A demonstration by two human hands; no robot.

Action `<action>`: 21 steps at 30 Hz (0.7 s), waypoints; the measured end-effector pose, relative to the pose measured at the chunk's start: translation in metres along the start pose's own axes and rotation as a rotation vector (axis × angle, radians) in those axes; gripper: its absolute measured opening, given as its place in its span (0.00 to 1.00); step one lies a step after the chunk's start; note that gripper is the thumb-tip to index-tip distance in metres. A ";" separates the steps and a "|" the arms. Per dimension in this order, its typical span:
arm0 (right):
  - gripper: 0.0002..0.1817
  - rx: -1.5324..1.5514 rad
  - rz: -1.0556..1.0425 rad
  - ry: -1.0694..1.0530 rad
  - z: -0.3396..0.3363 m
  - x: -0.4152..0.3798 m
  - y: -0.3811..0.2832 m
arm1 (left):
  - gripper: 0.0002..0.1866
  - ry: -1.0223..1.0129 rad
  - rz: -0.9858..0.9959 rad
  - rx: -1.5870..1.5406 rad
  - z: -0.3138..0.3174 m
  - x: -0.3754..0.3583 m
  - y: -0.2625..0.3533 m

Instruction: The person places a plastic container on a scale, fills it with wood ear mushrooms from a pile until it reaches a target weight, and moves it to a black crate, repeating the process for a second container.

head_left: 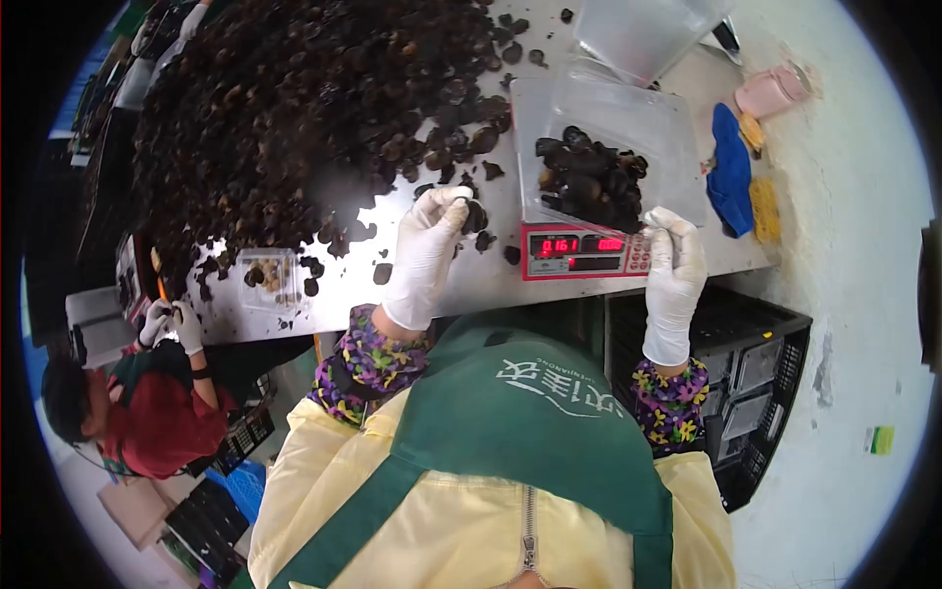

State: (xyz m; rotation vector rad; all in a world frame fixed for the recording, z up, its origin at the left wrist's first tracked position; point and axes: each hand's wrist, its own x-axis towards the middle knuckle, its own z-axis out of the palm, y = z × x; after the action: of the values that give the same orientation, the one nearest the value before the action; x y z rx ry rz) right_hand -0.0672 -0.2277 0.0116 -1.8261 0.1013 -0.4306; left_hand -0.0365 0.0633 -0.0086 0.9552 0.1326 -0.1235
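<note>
My left hand (pixel 424 257), in a white glove, pinches at a dark mushroom piece (pixel 477 216) beside the pile; the fingertips partly hide it. On the right, my gloved right hand (pixel 674 280) is closed at the near right corner of a clear plastic container (pixel 603 103). Dark, curled mushrooms (pixel 594 182), like wood ear, lie inside that container. It rests on a red-fronted digital scale (pixel 574 253) whose lit display reads about 0.161.
A big heap of dark mushrooms (pixel 294 108) covers the table's left and back. Stacked clear containers (pixel 643 34), a blue cloth (pixel 728 172) and a pink cup (pixel 773 90) stand right. A co-worker (pixel 162 422) sits at left near another container (pixel 268 279). Black crates (pixel 751 393) stand below.
</note>
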 end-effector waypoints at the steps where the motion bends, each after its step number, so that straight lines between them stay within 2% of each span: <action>1: 0.10 -0.033 -0.027 -0.011 -0.001 0.000 0.005 | 0.09 0.022 0.019 0.024 0.001 -0.001 0.000; 6: 0.11 0.016 -0.019 -0.036 -0.001 0.005 0.005 | 0.12 0.057 0.009 0.097 -0.011 -0.016 0.011; 8: 0.11 0.022 -0.046 -0.009 -0.005 0.009 0.010 | 0.08 0.217 0.057 0.439 -0.030 -0.036 0.020; 10: 0.11 -0.032 -0.054 -0.002 -0.015 0.013 0.014 | 0.04 0.271 -0.001 0.736 -0.070 -0.066 0.031; 12: 0.11 -0.083 -0.058 0.005 -0.022 0.016 0.018 | 0.04 0.413 -0.077 0.984 -0.099 -0.100 0.039; 14: 0.10 -0.038 -0.032 0.038 -0.027 0.018 0.022 | 0.07 0.413 -0.058 1.421 -0.164 -0.145 0.034; 16: 0.10 -0.020 -0.032 0.045 -0.035 0.020 0.027 | 0.10 0.431 -0.401 1.592 -0.204 -0.186 0.040; 17: 0.10 -0.057 -0.019 0.052 -0.039 0.022 0.030 | 0.10 0.426 -0.404 1.592 -0.215 -0.203 0.038; 19: 0.10 -0.095 -0.003 0.066 -0.043 0.024 0.033 | 0.14 0.357 -0.452 2.028 -0.220 -0.219 0.039; 20: 0.10 -0.083 0.001 0.072 -0.044 0.025 0.033 | 0.14 0.352 -0.451 2.030 -0.225 -0.220 0.037; 21: 0.10 -0.070 0.003 0.079 -0.045 0.026 0.034 | 0.15 0.312 -0.239 1.976 -0.216 -0.214 0.038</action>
State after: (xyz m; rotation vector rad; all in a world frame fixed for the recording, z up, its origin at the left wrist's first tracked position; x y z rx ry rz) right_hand -0.0531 -0.2864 -0.0030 -1.8779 0.1746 -0.5025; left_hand -0.2539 0.2722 -0.0652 2.9352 0.4390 -0.3389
